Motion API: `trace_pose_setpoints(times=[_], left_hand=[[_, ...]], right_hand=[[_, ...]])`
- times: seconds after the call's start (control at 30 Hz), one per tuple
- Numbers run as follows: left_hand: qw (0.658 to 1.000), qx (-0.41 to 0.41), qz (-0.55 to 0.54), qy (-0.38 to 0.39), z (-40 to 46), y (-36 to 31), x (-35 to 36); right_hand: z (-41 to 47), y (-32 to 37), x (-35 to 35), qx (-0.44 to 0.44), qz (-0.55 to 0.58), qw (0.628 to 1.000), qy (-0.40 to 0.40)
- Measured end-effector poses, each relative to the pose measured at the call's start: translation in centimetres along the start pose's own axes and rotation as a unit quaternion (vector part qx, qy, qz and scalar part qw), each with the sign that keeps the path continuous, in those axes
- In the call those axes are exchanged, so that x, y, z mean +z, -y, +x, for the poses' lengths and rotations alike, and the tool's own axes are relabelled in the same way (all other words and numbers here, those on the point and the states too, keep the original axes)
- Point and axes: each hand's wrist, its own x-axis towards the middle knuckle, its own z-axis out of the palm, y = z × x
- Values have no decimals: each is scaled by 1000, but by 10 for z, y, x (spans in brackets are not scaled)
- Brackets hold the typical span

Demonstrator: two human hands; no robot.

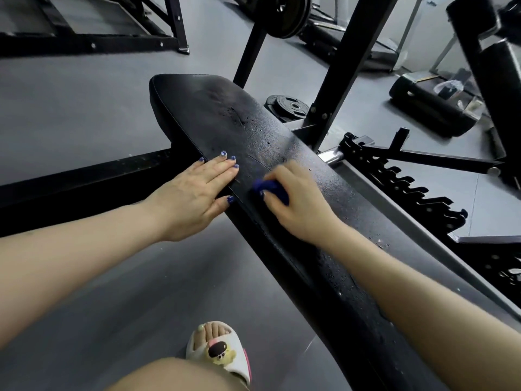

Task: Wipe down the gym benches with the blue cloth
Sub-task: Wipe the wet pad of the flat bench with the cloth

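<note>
A long black padded gym bench [225, 119] runs from the upper middle down to the lower right, its surface speckled with droplets. My right hand [298, 204] grips a bunched blue cloth [272, 189] and presses it on the pad near the bench's middle; most of the cloth is hidden under the fingers. My left hand [197, 193] lies flat on the pad's left edge, fingers straight, right beside the cloth.
Black rack uprights [346, 60] rise just behind the bench. A weight plate [290, 104] lies on the grey floor, a notched adjustment ladder [408, 187] runs along the right, and a black pad [431, 108] lies farther back. My slippered foot [220, 351] stands below the bench.
</note>
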Motion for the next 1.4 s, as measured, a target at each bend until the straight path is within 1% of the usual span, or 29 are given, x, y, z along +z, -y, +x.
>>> trace_pose_setpoints(times=[0.1, 0.2, 0.3, 0.47, 0.57, 0.63, 0.7, 0.73, 0.83, 0.93, 1.0, 1.1, 1.17, 1.27, 1.4], left_hand=[[1000, -3, -9, -2, 0, -3, 1], [1000, -2, -18, -9, 1, -9, -1], [999, 43, 3, -8, 2, -19, 1], [999, 50, -7, -2, 3, -18, 0], [998, 54, -2, -11, 1, -17, 2], [998, 55, -3, -14, 0, -17, 2], [998, 61, -8, -15, 0, -17, 1], [998, 62, -9, -15, -1, -16, 1], [998, 65, -9, -16, -1, -15, 2], [998, 64, -7, -17, 0, -15, 4], [998, 64, -1, -18, 0, -15, 3], [998, 63, 3, -12, 0, -16, 2], [998, 55, -2, -4, 0, -19, 1], [1000, 28, -5, 6, 0, -26, 2], [999, 44, 2, 5, -6, -50, 9]], right_hand=[[-69, 19, -20, -20, -2, 999, 30], [-98, 22, -31, -28, -19, 998, 43], [-72, 24, -26, -19, -20, 998, 53], [10, 13, 1, 53, -87, 995, 15], [40, 1, 12, 75, -55, 996, 0], [40, -4, 10, 59, -47, 997, 5], [20, -13, -2, 26, -44, 998, 19], [6, -18, -10, 26, -39, 999, 25], [-33, -38, -37, 74, -32, 996, 26], [-38, -44, -41, 116, -45, 992, -1], [-25, -33, -29, 105, -33, 994, -8], [-8, -19, -11, 65, -26, 997, 14], [-11, -16, -10, 63, -17, 998, 16], [-50, -5, -24, 51, 2, 999, 4], [-135, 21, -48, 10, -7, 1000, 24]])
